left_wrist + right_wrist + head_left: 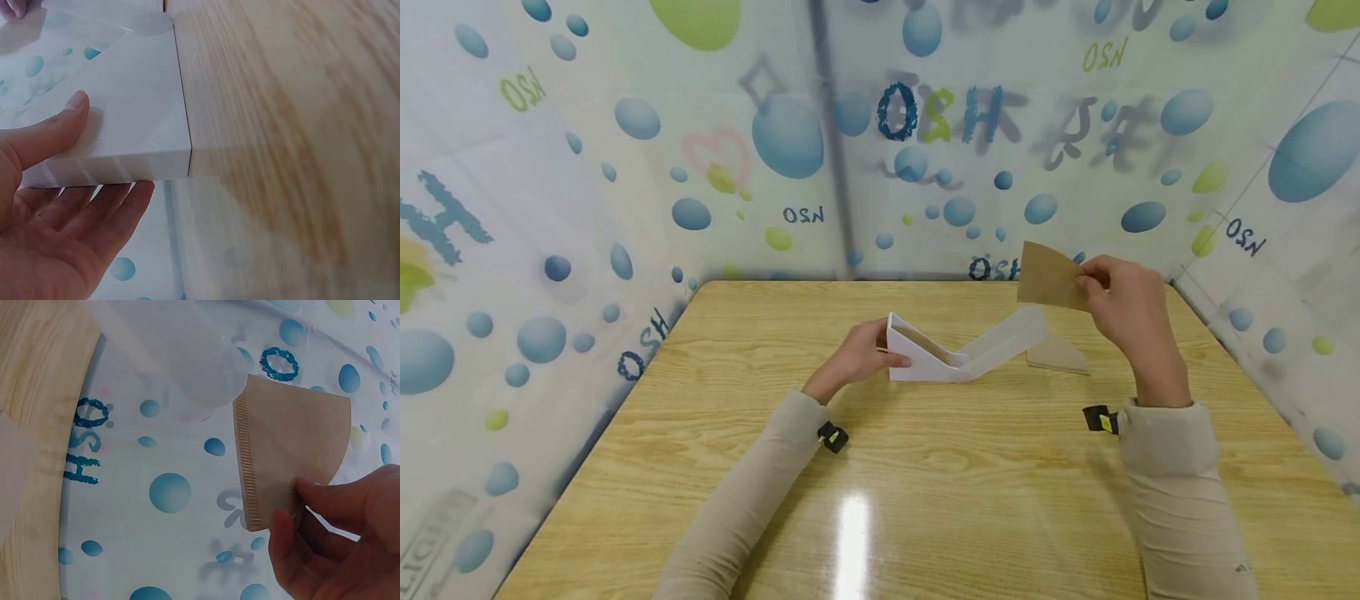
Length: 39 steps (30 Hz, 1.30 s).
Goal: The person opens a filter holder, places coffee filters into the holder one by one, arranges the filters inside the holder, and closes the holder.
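Note:
A white coffee filter case [925, 365] stands on the table with its translucent lid [1006, 340] swung out to the right. Brown paper shows inside the case. My left hand [859, 354] grips its left end; in the left wrist view the thumb presses one broad face and the fingers [115, 215] lie against the narrow end. Above the lid, my right hand [1131, 304] pinches a brown paper coffee filter [1048, 277] at one edge, between thumb and fingers. The right wrist view shows a crimped seam along this filter [294, 434].
On the table [962, 467], just behind and right of the lid, lie flat brown coffee filters [1060, 354], partly covered by the lid. A patterned curtain [737, 208] hangs beyond the table's far edge and along both sides.

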Tool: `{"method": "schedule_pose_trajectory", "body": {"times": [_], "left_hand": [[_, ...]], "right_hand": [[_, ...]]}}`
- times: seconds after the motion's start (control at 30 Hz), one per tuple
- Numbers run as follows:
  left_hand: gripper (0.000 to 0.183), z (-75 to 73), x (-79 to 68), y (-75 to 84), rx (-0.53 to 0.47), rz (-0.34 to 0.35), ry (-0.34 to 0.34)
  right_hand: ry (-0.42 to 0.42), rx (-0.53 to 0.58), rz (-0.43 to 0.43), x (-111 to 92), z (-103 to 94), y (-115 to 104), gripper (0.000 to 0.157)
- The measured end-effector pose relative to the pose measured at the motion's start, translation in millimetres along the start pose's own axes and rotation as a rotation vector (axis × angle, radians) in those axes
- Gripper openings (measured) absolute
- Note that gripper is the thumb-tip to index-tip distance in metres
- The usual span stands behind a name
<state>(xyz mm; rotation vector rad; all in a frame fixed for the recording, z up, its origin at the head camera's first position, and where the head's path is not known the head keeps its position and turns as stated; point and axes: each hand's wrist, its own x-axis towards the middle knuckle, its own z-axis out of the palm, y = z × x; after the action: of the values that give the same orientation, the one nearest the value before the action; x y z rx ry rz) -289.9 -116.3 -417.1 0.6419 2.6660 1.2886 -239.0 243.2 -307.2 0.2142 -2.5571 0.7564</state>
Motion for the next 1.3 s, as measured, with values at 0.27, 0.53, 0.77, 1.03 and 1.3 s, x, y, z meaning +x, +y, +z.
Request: {"method": "schedule_pose_trajectory", "body": {"times": [0.27,0.53,0.77,1.03,1.3], "left_hand": [[0.043,-0.4,-1.2,1.1,0.003,0.002,-0.001],[0.043,-0.7,-1.3,-0.6,-0.005,0.009,-0.001],[0.043,-1.2,-0.9,0.0,-0.013,0.006,-0.003],[0.042,-0.5,-0.2,-0.5,-0.037,0.014,-0.010],[0.043,-0.6,-0.4,0.6,-0.037,0.011,-0.009]], "right_hand": [[-0.009,0.017,0.001,0,2.0,-4,0.021],[-0.024,0.033,-0.012,-1,3.0,-9,0.021],[-0.034,0.039,-0.021,-1,3.9,-13,0.022],[-0.050,0.032,-0.023,-2,8.0,-17,0.022],[-0.066,0.026,-0.035,-1,12.2,-22,0.023]]}}
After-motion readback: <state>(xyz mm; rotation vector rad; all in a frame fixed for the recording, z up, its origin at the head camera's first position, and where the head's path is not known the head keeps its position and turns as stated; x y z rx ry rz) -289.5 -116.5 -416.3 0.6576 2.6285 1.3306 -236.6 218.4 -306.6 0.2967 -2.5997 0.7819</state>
